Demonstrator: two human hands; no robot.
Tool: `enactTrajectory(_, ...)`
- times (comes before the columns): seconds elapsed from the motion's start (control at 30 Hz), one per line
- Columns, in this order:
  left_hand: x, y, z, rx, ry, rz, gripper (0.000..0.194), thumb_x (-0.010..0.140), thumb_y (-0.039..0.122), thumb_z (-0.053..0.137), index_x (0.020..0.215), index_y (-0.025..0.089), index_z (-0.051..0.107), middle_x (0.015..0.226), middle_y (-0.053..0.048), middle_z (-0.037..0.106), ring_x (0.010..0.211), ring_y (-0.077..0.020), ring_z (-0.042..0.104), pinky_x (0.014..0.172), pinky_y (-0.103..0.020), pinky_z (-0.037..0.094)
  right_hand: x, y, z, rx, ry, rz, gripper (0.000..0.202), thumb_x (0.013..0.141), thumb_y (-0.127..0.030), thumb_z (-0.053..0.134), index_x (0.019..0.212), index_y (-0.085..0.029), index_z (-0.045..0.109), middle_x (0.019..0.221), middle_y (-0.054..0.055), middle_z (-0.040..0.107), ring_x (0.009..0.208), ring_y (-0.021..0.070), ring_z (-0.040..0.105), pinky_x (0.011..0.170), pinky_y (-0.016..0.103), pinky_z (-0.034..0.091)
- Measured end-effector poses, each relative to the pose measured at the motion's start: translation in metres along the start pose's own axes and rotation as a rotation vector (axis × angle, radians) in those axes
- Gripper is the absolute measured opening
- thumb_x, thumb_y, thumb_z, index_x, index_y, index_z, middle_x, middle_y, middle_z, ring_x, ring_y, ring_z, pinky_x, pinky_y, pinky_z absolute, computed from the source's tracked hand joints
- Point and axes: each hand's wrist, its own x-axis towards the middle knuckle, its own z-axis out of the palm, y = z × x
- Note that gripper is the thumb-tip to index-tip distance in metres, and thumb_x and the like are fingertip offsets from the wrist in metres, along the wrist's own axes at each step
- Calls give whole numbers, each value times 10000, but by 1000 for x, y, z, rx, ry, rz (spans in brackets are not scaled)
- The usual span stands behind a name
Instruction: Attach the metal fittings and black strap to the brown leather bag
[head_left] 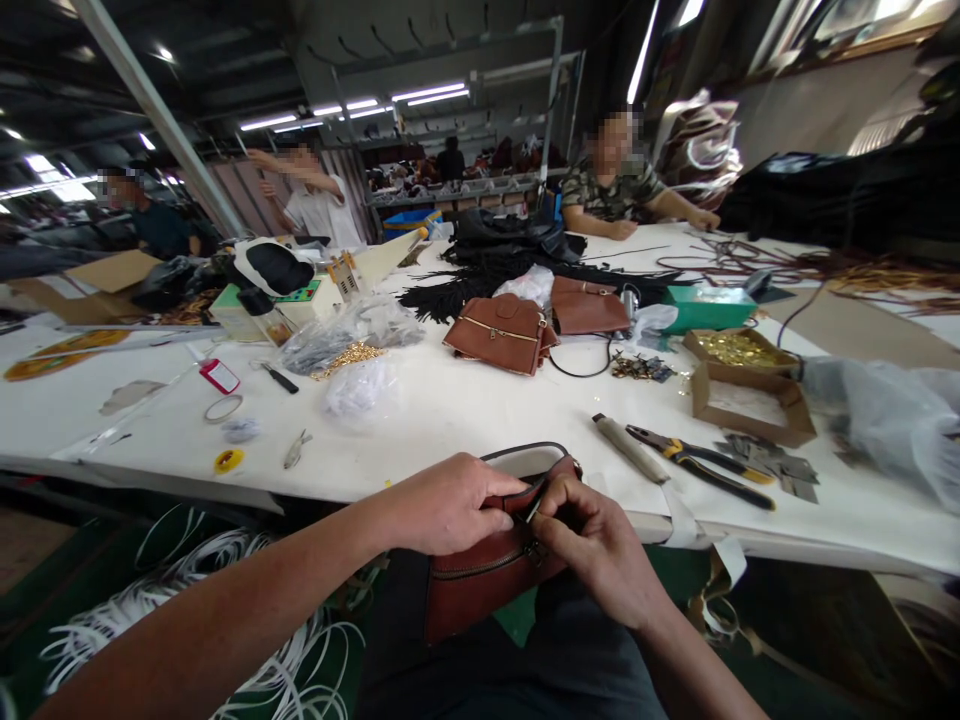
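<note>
A reddish-brown leather bag [469, 598] rests on my lap, tilted against the table's front edge. A zipper [480, 568] crosses its front, and a dark-edged strap [536, 449] arches above it. My left hand [454, 505] is closed on the bag's upper edge, thumb and fingers around the leather. My right hand [589, 530] pinches at the bag's top right, beside the zipper's end. A small, light, thin piece [533, 510] shows at its fingertips; its kind is too small to make out. The curled fingers hide part of the bag's opening.
On the white table [480, 410] lie pliers [697, 462], a wrapped cutter-like tool [630, 450], metal plates [787, 465] and small scissors-like snips [297, 449]. Farther back are brown bags [499, 335], black straps [442, 290] and a cardboard box of gold parts [739, 350]. A co-worker [619, 185] sits opposite.
</note>
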Motion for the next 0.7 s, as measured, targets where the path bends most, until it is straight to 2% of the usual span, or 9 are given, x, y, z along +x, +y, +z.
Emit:
enactTrajectory(0.17, 3, -2, 0, -12, 22, -48, 337, 812, 436, 497, 944, 147, 610, 867, 57, 578, 751, 106, 374, 668, -18, 251, -1, 5, -2, 35, 50, 21, 353, 858, -437, 623, 787, -98, 553, 726, 27, 526, 664, 57, 455, 611, 184, 393)
enactTrajectory(0.3, 4, -3, 1, -64, 25, -97, 357, 794, 451, 503, 954, 153, 618, 851, 51, 558, 713, 102, 371, 605, -30, 243, -4, 10, 5, -46, 91, -47, 344, 866, -448, 633, 881, -116, 544, 796, 19, 554, 721, 54, 503, 643, 162, 424)
enactTrajectory(0.53, 0, 4, 6, 12, 83, -154, 351, 783, 441, 507, 914, 146, 644, 840, 63, 609, 706, 103, 370, 611, -36, 229, -7, 9, 30, -287, 450, -243, 189, 803, -297, 638, 747, -133, 563, 672, -10, 551, 590, 31, 520, 569, 144, 419)
enactTrajectory(0.6, -2, 5, 6, 19, 119, -183, 341, 771, 438, 519, 870, 133, 638, 798, 62, 602, 687, 103, 373, 591, -45, 220, -8, 9, 32, -298, 463, -262, 184, 807, -290, 648, 735, -133, 582, 680, -11, 565, 605, 26, 536, 584, 132, 425)
enactTrajectory(0.7, -6, 6, 7, -6, 140, -209, 331, 756, 433, 540, 874, 148, 660, 776, 77, 603, 655, 112, 360, 568, -43, 216, -10, 9, 31, -255, 400, -257, 216, 840, -324, 667, 753, -136, 606, 728, -9, 600, 657, 25, 572, 625, 118, 449)
